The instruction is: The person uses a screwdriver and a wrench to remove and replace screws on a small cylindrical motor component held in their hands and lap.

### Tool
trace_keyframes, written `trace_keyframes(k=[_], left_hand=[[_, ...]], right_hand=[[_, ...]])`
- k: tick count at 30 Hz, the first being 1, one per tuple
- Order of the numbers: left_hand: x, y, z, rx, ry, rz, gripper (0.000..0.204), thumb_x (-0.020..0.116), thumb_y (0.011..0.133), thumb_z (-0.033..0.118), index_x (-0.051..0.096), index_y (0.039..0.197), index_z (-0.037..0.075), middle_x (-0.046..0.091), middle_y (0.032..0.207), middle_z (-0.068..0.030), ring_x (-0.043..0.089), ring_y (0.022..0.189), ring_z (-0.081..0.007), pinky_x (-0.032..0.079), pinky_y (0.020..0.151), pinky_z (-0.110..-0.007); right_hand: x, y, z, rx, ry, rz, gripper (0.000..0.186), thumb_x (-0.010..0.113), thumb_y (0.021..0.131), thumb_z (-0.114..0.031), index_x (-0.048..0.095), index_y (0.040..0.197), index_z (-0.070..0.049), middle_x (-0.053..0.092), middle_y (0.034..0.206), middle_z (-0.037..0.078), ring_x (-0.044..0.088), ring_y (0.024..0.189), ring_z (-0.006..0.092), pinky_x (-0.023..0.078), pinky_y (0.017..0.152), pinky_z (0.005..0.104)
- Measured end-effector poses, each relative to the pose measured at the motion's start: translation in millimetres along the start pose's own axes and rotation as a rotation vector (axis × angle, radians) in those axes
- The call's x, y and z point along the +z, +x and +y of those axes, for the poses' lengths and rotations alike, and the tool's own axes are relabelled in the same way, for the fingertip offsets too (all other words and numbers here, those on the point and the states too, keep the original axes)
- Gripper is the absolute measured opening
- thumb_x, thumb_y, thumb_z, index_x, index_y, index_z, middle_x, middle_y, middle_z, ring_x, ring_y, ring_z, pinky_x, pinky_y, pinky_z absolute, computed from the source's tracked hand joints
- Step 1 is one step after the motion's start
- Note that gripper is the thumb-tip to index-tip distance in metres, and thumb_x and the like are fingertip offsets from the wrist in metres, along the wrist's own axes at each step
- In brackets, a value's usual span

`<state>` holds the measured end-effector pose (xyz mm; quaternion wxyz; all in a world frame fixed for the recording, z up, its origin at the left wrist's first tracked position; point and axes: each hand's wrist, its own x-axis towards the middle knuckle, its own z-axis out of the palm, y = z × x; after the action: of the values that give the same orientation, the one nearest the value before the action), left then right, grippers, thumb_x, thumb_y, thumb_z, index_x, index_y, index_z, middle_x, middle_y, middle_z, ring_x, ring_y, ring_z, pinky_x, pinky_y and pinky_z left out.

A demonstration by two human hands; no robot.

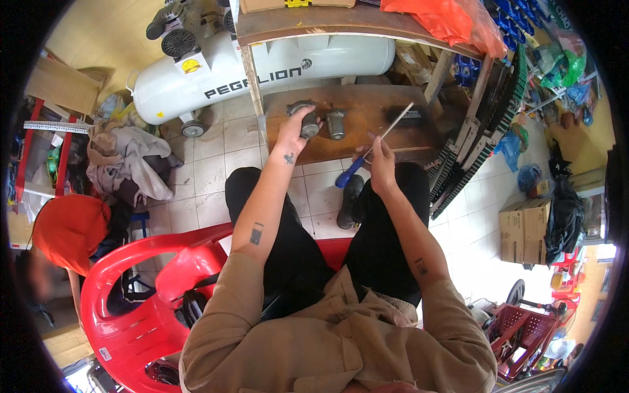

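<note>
Left grip [298, 128] — grasping metal cylinder [310, 126]; right grip [380, 156] — holding screwdriver [397, 122], tip slanting forward-right, away from cylinder.

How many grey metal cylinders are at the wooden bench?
2: one metal cylinder gripped by the left hand, a second cylinder on the bench to its right.

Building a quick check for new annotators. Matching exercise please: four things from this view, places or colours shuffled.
Column 1
1. Screwdriver
2. Unheld metal part
3. Large tank
4. Plastic armchair

Column 2
A. Red
B. Held in the right grip
C. Whitish, with a wheel below
D. On the brown table

Pairs: 1-B, 2-D, 3-C, 4-A
</note>
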<state>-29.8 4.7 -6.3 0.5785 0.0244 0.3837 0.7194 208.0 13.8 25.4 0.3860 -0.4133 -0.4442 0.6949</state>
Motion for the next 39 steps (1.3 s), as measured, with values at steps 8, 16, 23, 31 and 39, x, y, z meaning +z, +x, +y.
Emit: trace_keyframes(k=[8, 16, 23, 31, 39], left_hand=[[-0.6, -8.6, 9.5, -0.116, -0.163, -0.056, 0.033, 0.076, 0.083, 0.020, 0.054, 0.105, 0.008, 0.059, 0.098, -0.0125, 0.063, 0.080, -0.0266, 0.057, 0.075, -0.040], [14.0, -17.7, 7.9, -0.040, -0.094, 0.005, 0.041, 0.079, 0.081, 0.030, 0.054, 0.105, 0.007, 0.058, 0.098, -0.0099, 0.062, 0.074, -0.0230, 0.057, 0.065, -0.032], [1.0, -5.5, 1.8, 0.022, 0.103, 0.043, 0.045, 0.075, 0.083, 0.040, 0.057, 0.109, 0.008, 0.065, 0.093, -0.0089, 0.067, 0.075, -0.0224, 0.057, 0.066, -0.032], [15.4, -17.4, -2.6, 0.160, 0.103, 0.001, 0.043, 0.056, 0.094, 0.046, 0.057, 0.106, 0.005, 0.065, 0.091, -0.0084, 0.066, 0.074, -0.0206, 0.059, 0.066, -0.036], [13.9, -14.0, -8.4, 0.153, -0.051, 0.007, 0.045, 0.053, 0.094, 0.050, 0.048, 0.118, 0.012, 0.061, 0.099, -0.0067, 0.064, 0.084, -0.0211, 0.059, 0.074, -0.040]], right_hand=[[0.0, 0.4, 10.1, -0.029, -0.221, -0.153, 0.036, 0.043, 0.103, -0.034, 0.056, 0.105, 0.000, 0.051, 0.065, 0.004, 0.044, 0.047, 0.0110, 0.035, 0.042, 0.0262], [0.8, -2.9, 11.6, 0.262, -0.109, -0.328, 0.020, 0.047, 0.100, -0.018, 0.054, 0.100, 0.000, 0.053, 0.067, 0.006, 0.045, 0.047, 0.0122, 0.036, 0.043, 0.0274], [-0.3, 1.0, 20.8, 0.165, -0.203, -0.441, 0.024, 0.046, 0.102, -0.018, 0.052, 0.113, 0.002, 0.056, 0.071, 0.007, 0.050, 0.050, 0.0137, 0.041, 0.045, 0.0279], [-0.2, -2.6, 19.4, 0.138, -0.318, -0.429, 0.029, 0.046, 0.103, -0.024, 0.051, 0.121, -0.002, 0.055, 0.071, 0.003, 0.050, 0.052, 0.0113, 0.043, 0.047, 0.0260], [-0.3, -1.8, 20.5, 0.126, -0.338, -0.407, 0.028, 0.048, 0.102, -0.024, 0.054, 0.118, -0.002, 0.048, 0.067, -0.001, 0.041, 0.050, 0.0073, 0.035, 0.045, 0.0238]])
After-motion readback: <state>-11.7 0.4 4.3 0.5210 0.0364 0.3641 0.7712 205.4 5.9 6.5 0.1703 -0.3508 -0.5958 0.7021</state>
